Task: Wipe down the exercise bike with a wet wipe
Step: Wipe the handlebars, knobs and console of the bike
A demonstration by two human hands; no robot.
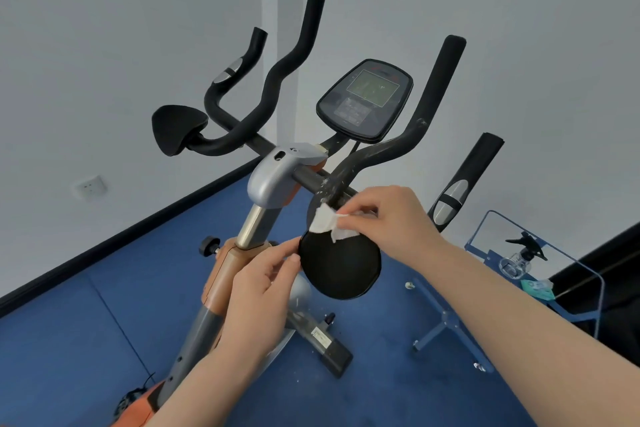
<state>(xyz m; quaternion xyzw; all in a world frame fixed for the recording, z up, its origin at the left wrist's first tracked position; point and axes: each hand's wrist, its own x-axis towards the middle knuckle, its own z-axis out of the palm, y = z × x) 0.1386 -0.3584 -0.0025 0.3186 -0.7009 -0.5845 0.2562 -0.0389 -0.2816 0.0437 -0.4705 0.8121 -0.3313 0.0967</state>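
Note:
The exercise bike [277,177] stands in front of me, with black handlebars, a console [363,100] and an orange and grey frame. My right hand [388,218] pinches a crumpled white wet wipe [325,224] against the far edge of the round black elbow pad [341,267] on the right, just below the scuffed handlebar tube. At the pad's left edge, my left hand [263,291] holds the rim with thumb and fingers. A second black pad [176,128] sits on the left side of the handlebars.
A clear blue acrylic side table [571,260] stands at the right, carrying a spray bottle [519,256] and a green packet [538,288]. Blue carpet covers the floor. White walls meet in a corner behind the bike, with a wall socket [90,186] low on the left.

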